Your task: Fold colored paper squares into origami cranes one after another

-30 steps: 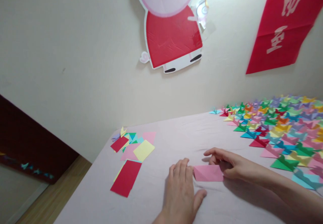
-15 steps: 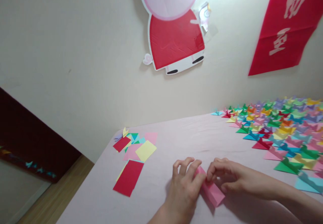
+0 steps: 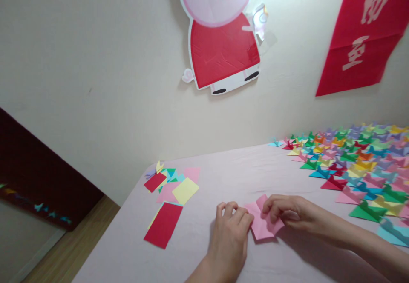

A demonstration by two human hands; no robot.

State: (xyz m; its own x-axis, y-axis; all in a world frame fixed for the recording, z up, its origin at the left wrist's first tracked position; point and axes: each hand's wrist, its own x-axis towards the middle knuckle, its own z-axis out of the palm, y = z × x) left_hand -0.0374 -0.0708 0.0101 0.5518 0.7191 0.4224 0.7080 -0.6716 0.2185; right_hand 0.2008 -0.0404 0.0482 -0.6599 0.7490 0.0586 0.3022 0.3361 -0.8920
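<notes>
A creased sheet of pink origami paper [image 3: 261, 228] lies partly unfolded between my hands, near the front of the table. Its left edge is held under the curled fingers of my left hand [image 3: 230, 234], whose thumb side touches the sheet. On the other side, my right hand [image 3: 287, 210] is closed on the sheet's upper right part, its fingertips bent over the surface. The right thumb is partly hidden behind the paper and fingers.
Loose coloured sheets lie at the left, among them a red sheet [image 3: 164, 225] and a yellow sheet [image 3: 185, 191]. Rows of folded paper birds [image 3: 361, 166] cover the right side of the table [image 3: 111, 249]. Behind it rises a wall [image 3: 96, 70] with a red banner [image 3: 361, 40].
The pink paper was a narrow folded strip and is now spread wider, its creases showing. My right hand has shifted slightly; my left stays at the paper's left edge.
</notes>
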